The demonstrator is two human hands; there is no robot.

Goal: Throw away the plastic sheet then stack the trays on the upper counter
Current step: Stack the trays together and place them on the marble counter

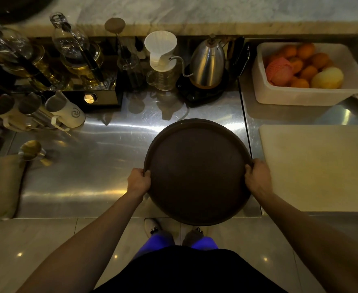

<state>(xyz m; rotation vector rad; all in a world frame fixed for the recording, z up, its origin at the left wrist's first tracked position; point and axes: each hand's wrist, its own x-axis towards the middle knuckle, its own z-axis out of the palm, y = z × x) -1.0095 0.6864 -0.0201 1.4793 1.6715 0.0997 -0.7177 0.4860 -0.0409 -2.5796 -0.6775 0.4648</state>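
A round dark brown tray (197, 170) is held level over the front edge of the steel lower counter (93, 166). My left hand (139, 181) grips its left rim and my right hand (257, 179) grips its right rim. A second rim line shows at the tray's far edge, so it may be more than one tray; I cannot tell. The marble upper counter (216, 15) runs across the top of the view, beyond the equipment. No plastic sheet is in view.
Between tray and upper counter stand a gooseneck kettle (207, 62), a white dripper on a glass server (161, 58) and glass siphons (72, 49). A white tub of oranges (305, 96) and a cutting board (321, 166) lie right. Metal pitchers (64, 111) lie left.
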